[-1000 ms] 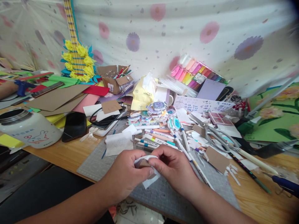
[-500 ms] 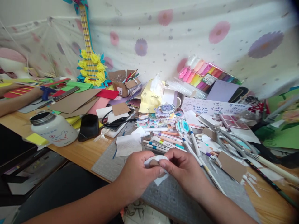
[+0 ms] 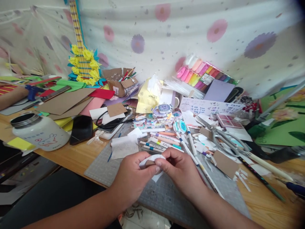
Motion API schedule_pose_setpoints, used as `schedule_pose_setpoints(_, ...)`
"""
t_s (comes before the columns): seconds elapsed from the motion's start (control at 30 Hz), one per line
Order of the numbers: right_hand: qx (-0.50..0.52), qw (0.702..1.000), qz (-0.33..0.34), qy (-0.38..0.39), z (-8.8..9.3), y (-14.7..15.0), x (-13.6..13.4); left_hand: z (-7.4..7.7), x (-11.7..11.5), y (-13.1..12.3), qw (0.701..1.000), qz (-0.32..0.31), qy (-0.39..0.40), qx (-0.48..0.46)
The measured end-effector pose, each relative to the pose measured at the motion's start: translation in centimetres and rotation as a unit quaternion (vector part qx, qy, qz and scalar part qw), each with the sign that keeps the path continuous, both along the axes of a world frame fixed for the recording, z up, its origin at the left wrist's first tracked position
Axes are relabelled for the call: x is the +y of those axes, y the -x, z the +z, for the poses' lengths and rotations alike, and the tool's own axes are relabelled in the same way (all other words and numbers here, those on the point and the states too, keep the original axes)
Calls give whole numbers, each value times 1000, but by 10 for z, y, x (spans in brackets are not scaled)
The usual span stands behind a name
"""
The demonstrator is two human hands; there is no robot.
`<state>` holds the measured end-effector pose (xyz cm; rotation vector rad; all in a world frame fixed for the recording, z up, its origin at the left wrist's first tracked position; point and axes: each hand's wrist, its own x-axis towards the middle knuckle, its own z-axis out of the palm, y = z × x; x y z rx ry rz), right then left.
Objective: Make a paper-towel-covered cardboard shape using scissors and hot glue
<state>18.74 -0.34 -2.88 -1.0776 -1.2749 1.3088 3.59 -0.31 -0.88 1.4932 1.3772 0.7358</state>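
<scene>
Between my fingers is a small piece of white paper, curled around a bit of brown cardboard. My left hand pinches it from the left, thumb laid along the front. My right hand pinches the right edge between thumb and fingers. A loose white corner of the paper hangs below the thumbs. Both hands are just above the grey cutting mat. Behind them lie several markers and a white textured sheet. The curled fingers hide part of the held piece.
Large scissors and a brown cardboard piece lie to the right. A stack of round decorated paper pieces stands behind the markers. To the left are a white jar and a black phone. Another person's arm shows far left.
The view has turned slightly right, so everything sits further left in it. Both hands keep their pinch on the white paper with little visible change.
</scene>
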Motion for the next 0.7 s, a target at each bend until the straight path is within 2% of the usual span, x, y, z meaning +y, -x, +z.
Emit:
schedule_pose_setpoints(0.2,-35,999,-4,-8,-3,-3,1,-1,1,-2,1000,-10,11,-13)
schedule_pose_setpoints(0.33,-58,998,-1,15,0,-7,4,0,4,1,995,-61,47,-63)
schedule_pose_setpoints(0.47,-65,996,32,49,6,-10,6,3,10,4,984,-108,79,-120)
schedule_pose_setpoints(0.7,-27,996,53,69,3,-9,6,5,16,3,992,-110,34,-59)
